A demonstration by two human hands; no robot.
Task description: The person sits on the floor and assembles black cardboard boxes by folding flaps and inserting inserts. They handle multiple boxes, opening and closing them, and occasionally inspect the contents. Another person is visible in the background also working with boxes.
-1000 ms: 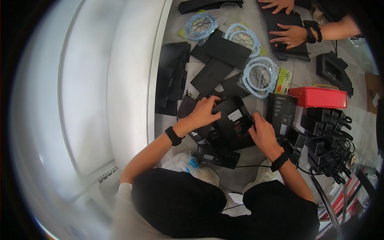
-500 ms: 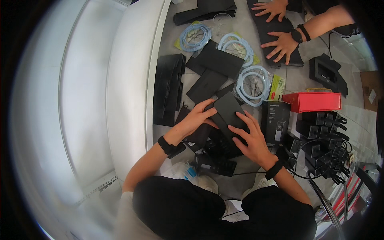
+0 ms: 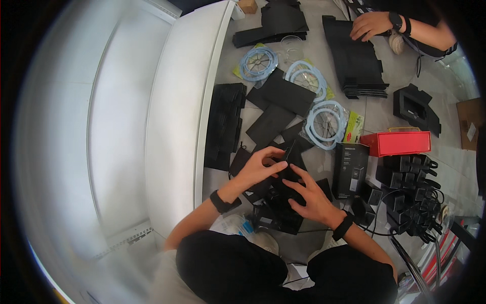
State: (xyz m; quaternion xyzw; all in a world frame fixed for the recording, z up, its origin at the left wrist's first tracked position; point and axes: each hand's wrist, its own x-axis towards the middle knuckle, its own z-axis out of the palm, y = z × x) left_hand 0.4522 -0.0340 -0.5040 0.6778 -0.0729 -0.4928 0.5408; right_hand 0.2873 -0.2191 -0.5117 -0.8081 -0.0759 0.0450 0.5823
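Observation:
My left hand (image 3: pixel 263 166) grips the upper end of a black cardboard box (image 3: pixel 290 178) with thumb and fingers. Along the box's right side my right hand (image 3: pixel 315 196) is closed, thumb and fingers against it. The box is tilted up on edge, partly covered by both hands. Beneath it lie black items (image 3: pixel 268 215), too jumbled to tell apart. Several flat black panels (image 3: pixel 273 124) lie just beyond. To the right stands a printed black box (image 3: pixel 351 169). Bagged light-blue rings (image 3: pixel 326 125) rest farther off.
A red box (image 3: pixel 397 143) sits right of centre, with several black devices and tangled cables (image 3: pixel 412 192) below. Another person's hand (image 3: pixel 372 24) touches a stack of black cardboard (image 3: pixel 354 61) at the far right. A white shelf edge (image 3: pixel 208 101) borders the left side.
The black box has turned from broad face up to edge up, and both hands have shifted with it. At the far right, one of the other person's hands has left the cardboard stack.

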